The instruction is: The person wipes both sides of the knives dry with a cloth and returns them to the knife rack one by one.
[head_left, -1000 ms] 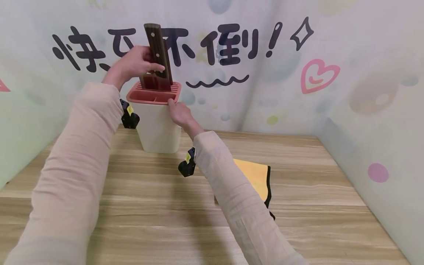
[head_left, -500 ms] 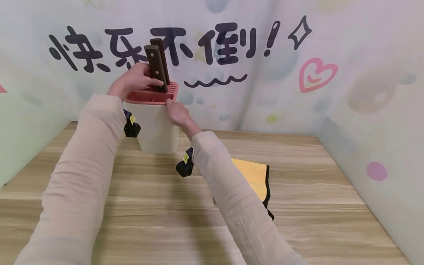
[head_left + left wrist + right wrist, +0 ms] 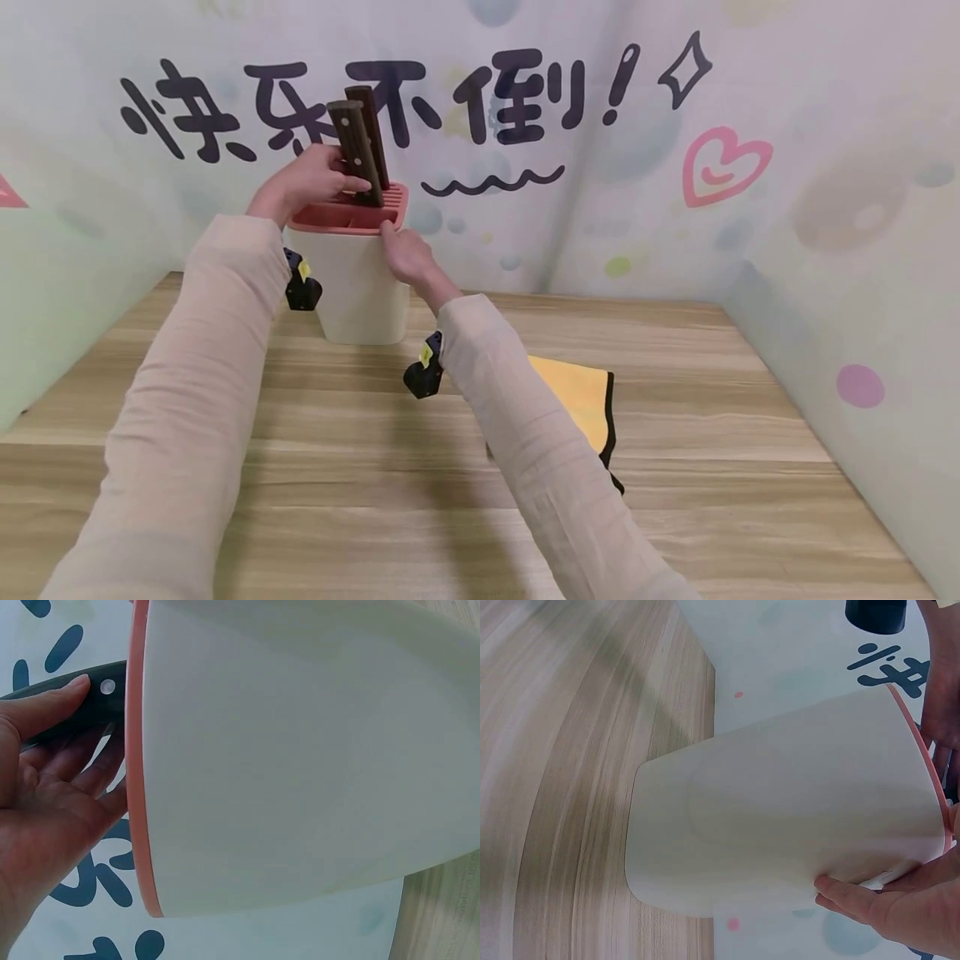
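A cream knife block (image 3: 360, 287) with a slotted coral-red lid (image 3: 330, 221) stands upright on the table near the back wall. Two knives with dark riveted handles stick up from its slots, their blades hidden inside. My left hand (image 3: 315, 179) pinches the front knife's handle (image 3: 352, 142) low down, close to the lid; the left wrist view shows the thumb on that handle beside a rivet. Just behind it rises the second knife (image 3: 371, 125). At the block's right corner my right hand (image 3: 407, 254) grips the rim, thumb on top and fingers along the side wall (image 3: 780, 802).
Partly hidden under the right sleeve, a yellow cloth (image 3: 573, 396) with black edging lies on the wooden table (image 3: 337, 500). A printed fabric wall (image 3: 637, 217) rises directly behind the block. Black wrist cameras hang below both forearms.
My left hand has lowered the front knife into the block, its blade now out of sight; over the last half second it barely moves. The right hand keeps its grip on the rim.
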A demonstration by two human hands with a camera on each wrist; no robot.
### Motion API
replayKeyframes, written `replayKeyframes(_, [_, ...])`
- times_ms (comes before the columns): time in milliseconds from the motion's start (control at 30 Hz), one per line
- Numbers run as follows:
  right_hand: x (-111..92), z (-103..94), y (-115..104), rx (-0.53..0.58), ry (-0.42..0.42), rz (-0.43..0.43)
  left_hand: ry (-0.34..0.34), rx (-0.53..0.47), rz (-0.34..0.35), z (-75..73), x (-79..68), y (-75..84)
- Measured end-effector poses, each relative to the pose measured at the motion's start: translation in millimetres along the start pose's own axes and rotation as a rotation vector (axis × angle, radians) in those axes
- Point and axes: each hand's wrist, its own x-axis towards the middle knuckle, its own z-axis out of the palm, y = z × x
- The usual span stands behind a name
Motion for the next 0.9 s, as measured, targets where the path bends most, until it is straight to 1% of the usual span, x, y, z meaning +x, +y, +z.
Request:
replayKeyframes(133, [0.7, 0.2, 1.9, 0.008, 0.002, 0.008, 0.002, 0.009, -0.009, 1.0, -2.4, -1.4])
replayKeyframes(333, [1.4, 0.5, 5.7, 0.042, -0.004, 0.057, 0.032, 0.074, 0.004, 3.5, -4.8, -7.3])
replayKeyframes(400, [1.5, -0.2, 7.6, 0.058, -0.014, 0.068, 0.042, 0.095, -0.006, 4.4, -5.7, -7.6])
replayKeyframes(467, [1.6, -1.8, 10.3, 0.074, -0.026, 0.066, 0.058, 0.130, -0.026, 4.7, -7.6, -6.1])
replayKeyframes(567, [0.7, -7.8, 16.3, 0.081, -0.039, 0.036, 0.085, 0.194, -0.079, 4.5, -14.0, 0.7])
replayKeyframes(633, [-1.8, -14.0, 23.3, 0.056, -0.043, 0.002, 0.135, 0.238, -0.083, 7.2, -21.2, 5.5])
replayKeyframes(667, [-3.9, -17.4, 27.5, 0.033, -0.044, -0.015, 0.171, 0.256, -0.067, 9.5, -25.8, 7.2])
replayKeyframes(700, [-6.2, -21.1, 32.4, 0.005, -0.045, -0.035, 0.215, 0.261, -0.036, 12.8, -31.0, 8.4])
replayKeyframes(767, [-12.3, -27.8, 44.6, -0.066, -0.047, -0.078, 0.309, 0.248, 0.052, 22.7, -42.8, 7.0])
replayKeyframes(833, [-21.5, -33.4, 58.1, -0.131, -0.060, -0.115, 0.391, 0.217, 0.149, 35.8, -55.6, 2.4])
replayKeyframes(867, [-26.7, -35.5, 65.3, -0.158, -0.069, -0.133, 0.413, 0.211, 0.193, 42.8, -62.1, -0.8])
replayKeyframes(900, [-32.4, -37.6, 73.6, -0.178, -0.078, -0.155, 0.418, 0.201, 0.225, 50.5, -68.7, -4.2])
